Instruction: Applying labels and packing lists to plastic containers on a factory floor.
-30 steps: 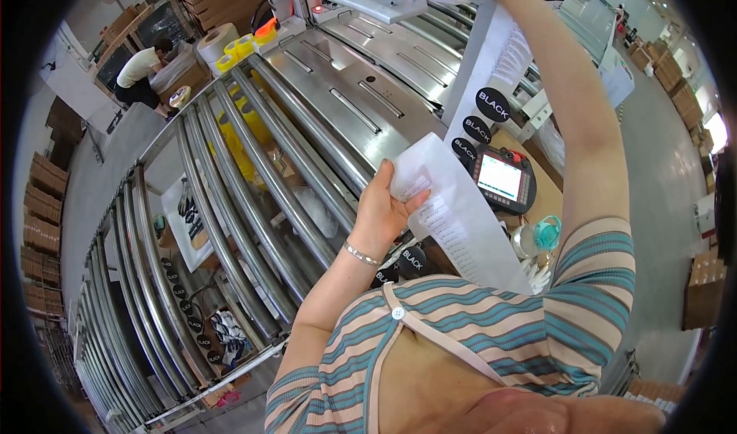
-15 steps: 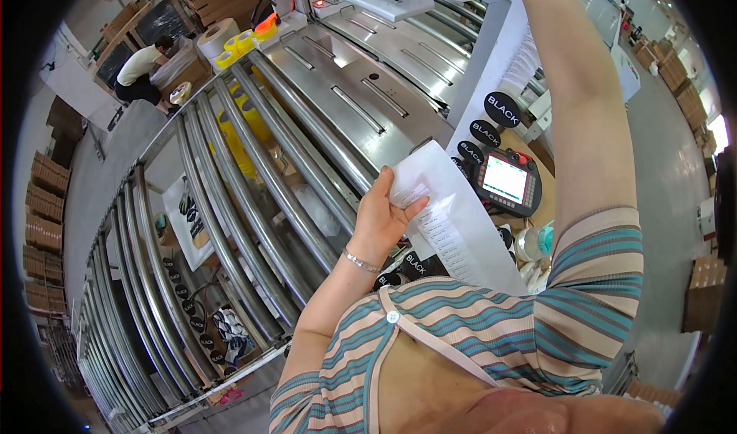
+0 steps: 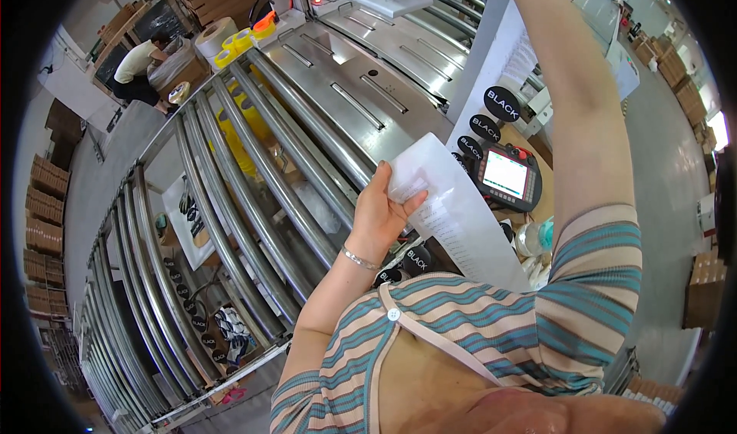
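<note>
My left hand [image 3: 378,213] is closed on a white strip of printed labels [image 3: 464,223], with the thumb across its near face and the fingers mostly behind it. The strip hangs down in front of my chest, with rows of small print along it. Stretched up along the right side, my right arm [image 3: 587,104] leaves the view at the top edge, so its hand is out of sight. Just beyond the strip lies a handheld control pendant [image 3: 507,174] with a lit screen. Black oval stickers [image 3: 501,104] line the machine's frame beside it.
Metal conveyor rollers [image 3: 269,180] run across the left, meeting a steel machine bed [image 3: 361,81]. Yellow tape rolls [image 3: 234,46] stand at the far corner. Another person [image 3: 138,69] bends over a wrapped carton at upper left. A jar with a teal lid [image 3: 537,238] sits beside the pendant.
The label strip has turned slightly and hangs straighter and flatter; my left hand keeps its grip. My right arm has shifted a little to the left at the top.
</note>
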Available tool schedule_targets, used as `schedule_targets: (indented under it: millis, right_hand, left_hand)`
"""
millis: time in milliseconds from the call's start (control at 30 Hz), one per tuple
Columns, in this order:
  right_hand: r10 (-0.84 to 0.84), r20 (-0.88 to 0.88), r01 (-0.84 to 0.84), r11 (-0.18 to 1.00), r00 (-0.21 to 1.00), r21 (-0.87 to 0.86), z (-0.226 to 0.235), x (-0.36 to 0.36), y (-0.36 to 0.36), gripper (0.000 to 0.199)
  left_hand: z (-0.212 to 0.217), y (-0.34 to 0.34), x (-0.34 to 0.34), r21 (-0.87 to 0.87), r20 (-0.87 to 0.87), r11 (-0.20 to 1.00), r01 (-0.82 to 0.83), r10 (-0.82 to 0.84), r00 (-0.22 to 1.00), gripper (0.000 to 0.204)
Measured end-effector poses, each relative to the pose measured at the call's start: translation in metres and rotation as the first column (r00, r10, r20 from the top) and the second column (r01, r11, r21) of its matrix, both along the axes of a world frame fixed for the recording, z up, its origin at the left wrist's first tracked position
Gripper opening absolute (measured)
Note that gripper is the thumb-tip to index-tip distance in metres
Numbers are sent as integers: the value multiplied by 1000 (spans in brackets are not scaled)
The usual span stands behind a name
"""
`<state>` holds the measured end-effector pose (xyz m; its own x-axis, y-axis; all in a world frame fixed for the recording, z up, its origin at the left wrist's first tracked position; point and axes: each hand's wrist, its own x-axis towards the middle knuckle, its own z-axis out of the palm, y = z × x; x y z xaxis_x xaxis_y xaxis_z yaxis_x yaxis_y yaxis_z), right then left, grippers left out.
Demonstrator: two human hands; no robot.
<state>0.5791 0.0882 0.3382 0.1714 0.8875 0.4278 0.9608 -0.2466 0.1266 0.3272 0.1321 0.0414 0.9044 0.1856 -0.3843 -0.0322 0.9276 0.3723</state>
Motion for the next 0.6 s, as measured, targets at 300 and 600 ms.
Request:
schedule_targets:
  millis: [300, 600]
  right_hand:
    - [445, -149, -435, 895, 883, 97, -169, -136, -71, 14]
    - [328, -162, -301, 938, 931, 169, -198, -157, -96, 25]
  left_hand:
    - [26, 1, -15, 103, 26, 988, -118, 116, 993, 35]
    - [42, -14, -27, 204, 31, 976, -83, 78, 996, 40]
